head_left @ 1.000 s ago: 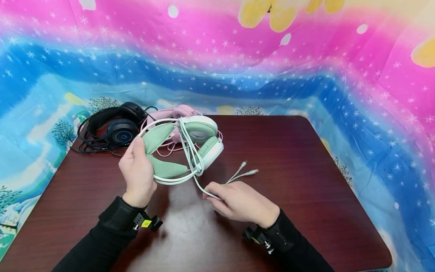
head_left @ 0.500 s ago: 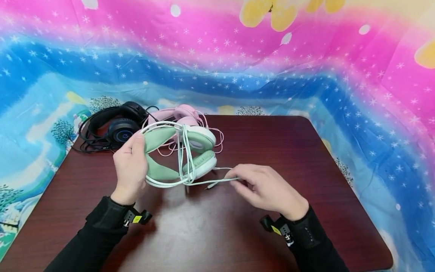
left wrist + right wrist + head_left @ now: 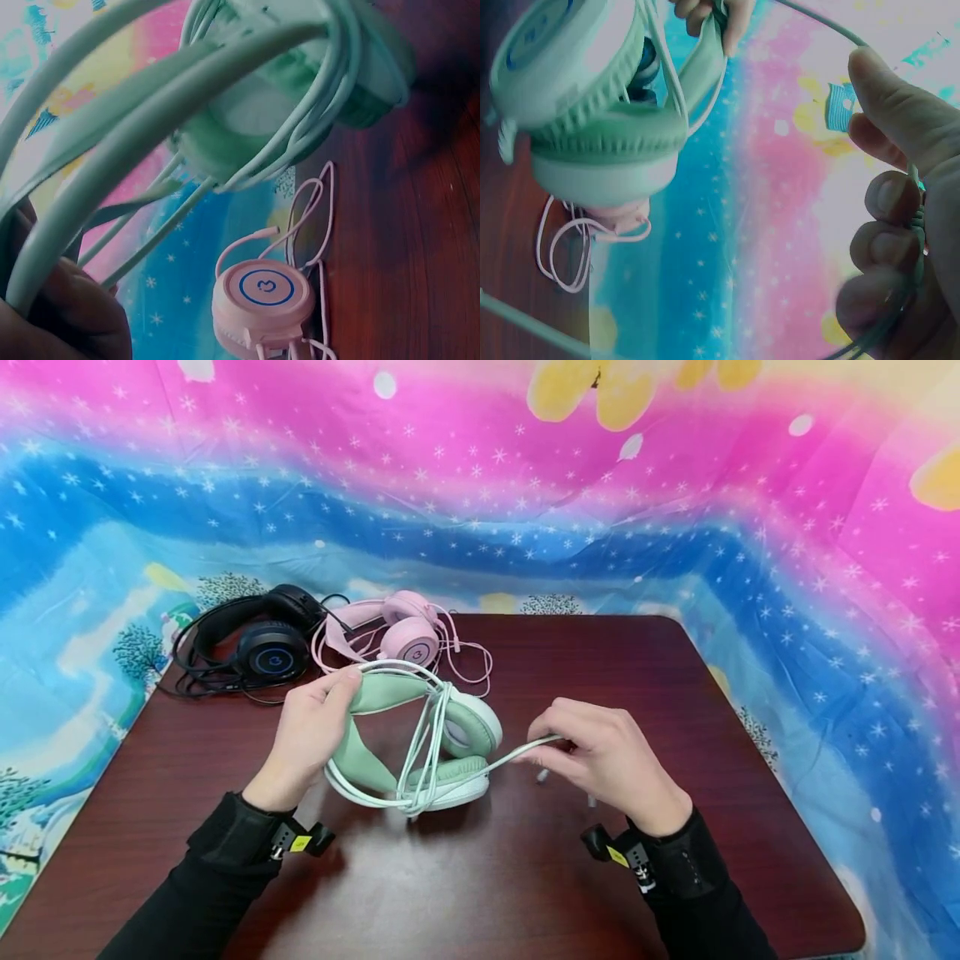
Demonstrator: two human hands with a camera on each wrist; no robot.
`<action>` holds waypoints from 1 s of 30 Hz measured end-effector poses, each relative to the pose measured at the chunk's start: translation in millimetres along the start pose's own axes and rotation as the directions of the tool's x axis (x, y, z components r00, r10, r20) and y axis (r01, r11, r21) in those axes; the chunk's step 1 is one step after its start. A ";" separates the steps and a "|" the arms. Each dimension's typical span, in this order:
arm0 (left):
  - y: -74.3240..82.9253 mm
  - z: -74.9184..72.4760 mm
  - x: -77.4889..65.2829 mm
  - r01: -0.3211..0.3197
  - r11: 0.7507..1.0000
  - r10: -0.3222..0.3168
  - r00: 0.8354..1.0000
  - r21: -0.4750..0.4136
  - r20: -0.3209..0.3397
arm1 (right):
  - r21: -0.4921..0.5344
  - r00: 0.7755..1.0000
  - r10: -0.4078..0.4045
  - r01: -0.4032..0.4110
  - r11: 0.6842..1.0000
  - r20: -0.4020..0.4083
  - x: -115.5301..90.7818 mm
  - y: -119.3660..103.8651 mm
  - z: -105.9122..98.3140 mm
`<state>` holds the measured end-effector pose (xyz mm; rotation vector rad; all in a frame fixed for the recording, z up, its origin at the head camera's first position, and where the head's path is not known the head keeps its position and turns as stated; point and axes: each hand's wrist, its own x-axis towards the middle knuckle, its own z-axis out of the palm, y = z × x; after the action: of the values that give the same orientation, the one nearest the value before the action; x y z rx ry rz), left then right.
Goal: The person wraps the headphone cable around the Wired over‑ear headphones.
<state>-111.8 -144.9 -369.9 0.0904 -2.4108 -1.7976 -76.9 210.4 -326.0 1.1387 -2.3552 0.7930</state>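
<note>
A pale green and white headset [image 3: 367,760] is held up over the table in my left hand [image 3: 303,739], which grips it by the headband. Its white-green cable is wound several times across the middle, between headband and ear cups [image 3: 468,727]. My right hand [image 3: 600,756] pinches the loose end of the cable [image 3: 517,752], which runs taut from the headset. In the right wrist view the right fingers [image 3: 885,247] curl round the cable. Two plug ends [image 3: 543,775] hang below that hand.
A black headset [image 3: 270,647] lies at the back left of the dark wooden table [image 3: 585,668]. Beside it is a pink headset [image 3: 408,639] with its cable looped to the right. A printed pink and blue cloth [image 3: 450,485] hangs behind the table.
The right hand has moved right and up with the cable, drawing it out from the headset. The left hand has shifted the headset slightly, lately down and right, uncovering the pink headset.
</note>
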 end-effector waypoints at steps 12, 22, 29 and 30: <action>3.2 0.7 -6.4 0.063 0.990 -0.028 0.966 -0.129 0.257 | -0.040 0.988 -0.077 0.072 0.997 -0.136 5.1 12.4 3.9; 9.9 8.8 -18.8 0.041 0.988 0.016 0.932 -0.151 0.362 | -0.049 0.989 0.073 -0.079 0.996 -0.129 0.6 28.9 21.0; 14.6 10.5 -25.8 0.172 0.959 -0.065 0.907 -0.225 0.417 | 0.006 0.987 0.134 -0.134 0.991 -0.087 -1.9 40.5 38.9; 14.9 10.4 -26.3 0.189 0.951 -0.070 0.903 -0.246 0.425 | 0.021 0.986 0.144 -0.143 0.990 -0.079 -2.4 42.1 41.6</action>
<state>-86.8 -127.4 -360.4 -0.1805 -2.4151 -2.4175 -113.9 206.2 -372.1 0.9327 -2.3877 0.8898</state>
